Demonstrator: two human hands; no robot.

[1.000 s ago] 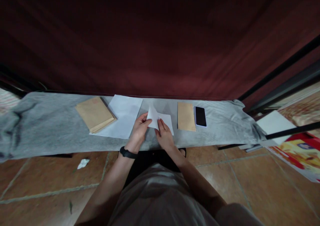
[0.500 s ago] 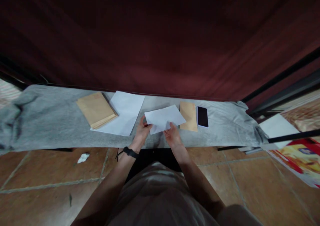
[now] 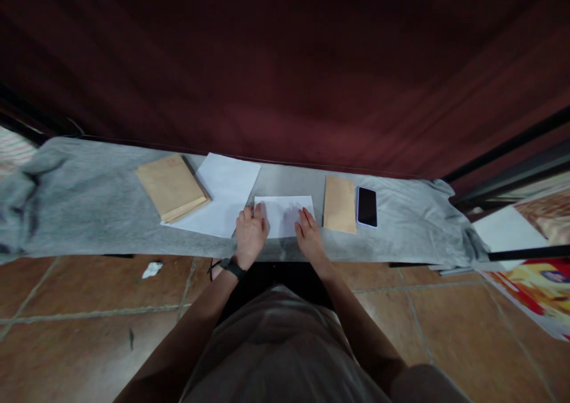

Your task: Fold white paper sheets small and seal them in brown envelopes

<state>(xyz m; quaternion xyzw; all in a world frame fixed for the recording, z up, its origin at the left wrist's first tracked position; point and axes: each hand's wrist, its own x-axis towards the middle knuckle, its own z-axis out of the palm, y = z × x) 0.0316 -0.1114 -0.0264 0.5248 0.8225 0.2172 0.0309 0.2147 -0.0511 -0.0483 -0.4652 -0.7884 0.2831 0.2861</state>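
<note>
A folded sheet of white paper [image 3: 283, 216] lies flat on the grey cloth, its long side running left to right. My left hand [image 3: 251, 231] rests palm down over its left end, fingers stretched out. On the right end lies my right hand [image 3: 308, 234], also with fingers extended. Just left of the folded sheet are larger white sheets [image 3: 229, 192], partly under a stack of brown envelopes [image 3: 171, 188]. A single brown envelope [image 3: 339, 204] lies a little to the right of my right hand.
A phone [image 3: 367, 206] with a dark screen lies beside the single envelope. The grey cloth [image 3: 98, 213] covers a narrow bench in front of a dark red curtain [image 3: 285, 94]. Crumpled white tissue [image 3: 152, 269] is on the tiled floor. Black metal bars [image 3: 525, 253] stand at the right.
The folded paper, held up and tilted between both hands before, now lies flat on the cloth. Both hands have gone from gripping its near edge to lying on top of it.
</note>
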